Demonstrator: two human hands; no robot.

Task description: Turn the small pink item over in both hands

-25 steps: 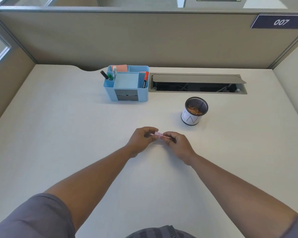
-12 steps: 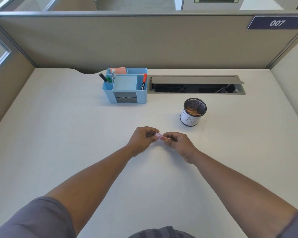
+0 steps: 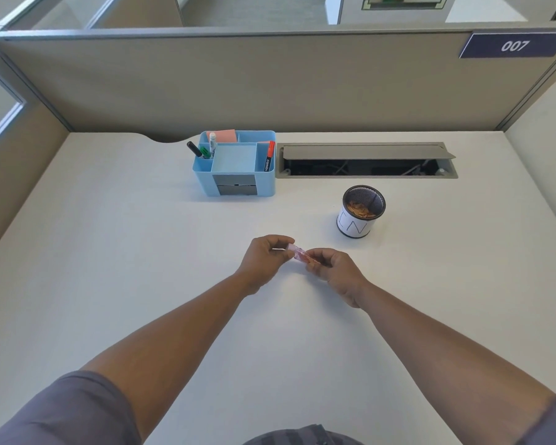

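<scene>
Just both hands' fingers [image 3: 282, 249] pinching a pink tube [image 3: 299, 254], mesh cup [image 3: 360, 211] and blue organizer [image 3: 236, 165] well beyond.

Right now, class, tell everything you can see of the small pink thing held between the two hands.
The small pink thing is short, slim and looks translucent, perhaps plastic, with an orange tinge toward its right end. It lies tilted, left end farther away, just above the white desk. The left hand pinches its left end and the right hand its right end, so only the middle shows. What it is cannot be told.
</scene>
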